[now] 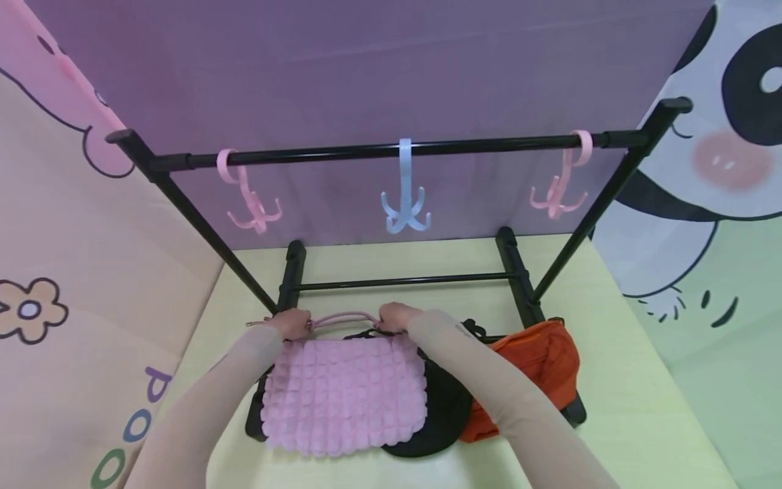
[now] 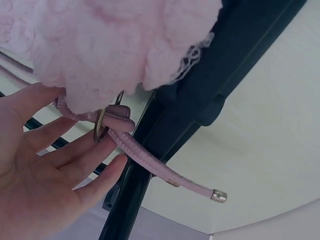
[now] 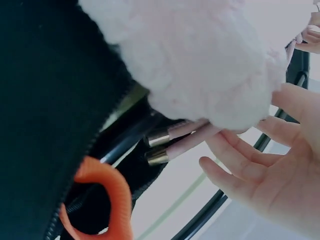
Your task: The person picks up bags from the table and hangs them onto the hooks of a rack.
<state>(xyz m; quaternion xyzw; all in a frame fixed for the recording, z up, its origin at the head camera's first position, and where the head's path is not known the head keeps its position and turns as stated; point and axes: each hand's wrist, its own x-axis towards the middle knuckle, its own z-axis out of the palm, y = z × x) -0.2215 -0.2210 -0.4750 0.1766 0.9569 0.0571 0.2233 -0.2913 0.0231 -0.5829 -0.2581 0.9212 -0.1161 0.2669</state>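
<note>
A pink handbag (image 1: 345, 397) with a puffy, bubbled surface lies at the front of the table, its thin strap (image 1: 342, 316) arching up between both hands. My left hand (image 1: 292, 324) pinches the bag's upper left corner, where the strap meets a metal ring (image 2: 100, 125). A loose strap end with a metal tip (image 2: 219, 196) sticks out past those fingers. At the upper right corner, my right hand (image 1: 396, 318) pinches the bag by the strap's other end. Two metal-tipped strap ends (image 3: 158, 155) poke out beside its fingers (image 3: 235, 155). Puffy fabric partly covers both grips.
A black bag (image 1: 449, 411) lies partly under the handbag, with an orange bag (image 1: 544, 360) to its right. Around them stands a black rack (image 1: 342, 155). Two pink hooks (image 1: 250, 197) and a blue hook (image 1: 405, 190) hang from its top bar.
</note>
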